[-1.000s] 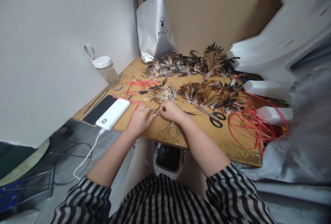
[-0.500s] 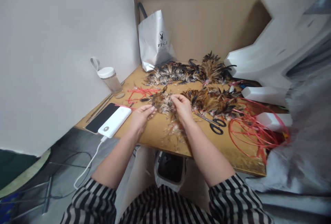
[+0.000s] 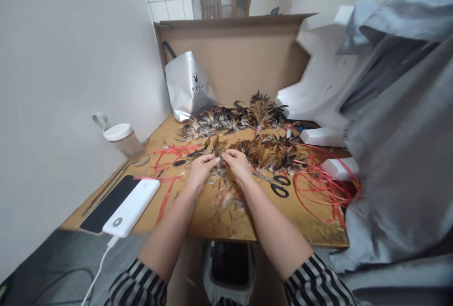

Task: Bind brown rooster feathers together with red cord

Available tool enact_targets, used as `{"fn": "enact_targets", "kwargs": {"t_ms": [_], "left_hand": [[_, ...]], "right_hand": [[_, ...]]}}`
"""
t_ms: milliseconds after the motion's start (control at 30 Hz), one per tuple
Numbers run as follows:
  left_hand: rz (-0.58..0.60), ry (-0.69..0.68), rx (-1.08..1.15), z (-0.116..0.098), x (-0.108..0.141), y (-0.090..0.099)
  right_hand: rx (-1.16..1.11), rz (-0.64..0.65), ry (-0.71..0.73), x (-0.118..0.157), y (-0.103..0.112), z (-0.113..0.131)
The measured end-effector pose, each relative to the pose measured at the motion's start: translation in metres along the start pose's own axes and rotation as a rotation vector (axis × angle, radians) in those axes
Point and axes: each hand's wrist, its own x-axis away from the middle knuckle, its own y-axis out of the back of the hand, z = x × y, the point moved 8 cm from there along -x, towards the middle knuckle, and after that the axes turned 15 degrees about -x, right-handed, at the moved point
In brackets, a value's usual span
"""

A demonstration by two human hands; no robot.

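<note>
My left hand (image 3: 203, 170) and my right hand (image 3: 239, 164) are close together over the wooden table, fingertips pinched at the base of a small bunch of brown feathers (image 3: 217, 145). The feather tips point away from me. Just right of my right hand lies a row of brown and black feathers (image 3: 267, 153). Scissors (image 3: 279, 185) with black handles rest below that row. Loose pale feather scraps (image 3: 228, 202) are scattered under my wrists. Red plastic strips (image 3: 173, 153) lie left of my hands; one strip (image 3: 166, 200) runs near my left forearm.
Darker feathers (image 3: 215, 121) form a back row before a silver bag (image 3: 187, 84). A lidded cup (image 3: 125, 141), a phone (image 3: 106, 202) and a white power bank (image 3: 132, 207) stand left. Tangled red strips (image 3: 322, 193) and white foam pieces (image 3: 323, 136) are right. A bin (image 3: 230, 263) is below.
My left hand has moved in towards my right hand, and the fingertips now nearly meet at the feathers. The camera view has tilted up, showing more of the room behind.
</note>
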Motion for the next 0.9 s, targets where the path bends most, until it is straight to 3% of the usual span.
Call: {"fn": "enact_targets", "kwargs": {"t_ms": [233, 433, 667, 900], "left_hand": [[0.133, -0.032, 0.011, -0.001, -0.014, -0.014], [0.136, 0.102, 0.194, 0.011, -0.013, -0.012], [0.055, 0.042, 0.163, 0.01, -0.013, -0.001], [0.049, 0.039, 0.068, 0.014, -0.014, -0.003]], "right_hand": [[-0.044, 0.0, 0.002, -0.005, 0.006, 0.004], [-0.051, 0.002, -0.033, -0.005, 0.002, -0.002], [0.037, 0.003, 0.004, -0.005, 0.0, -0.006], [0.117, 0.014, -0.008, -0.011, 0.005, -0.01]]}}
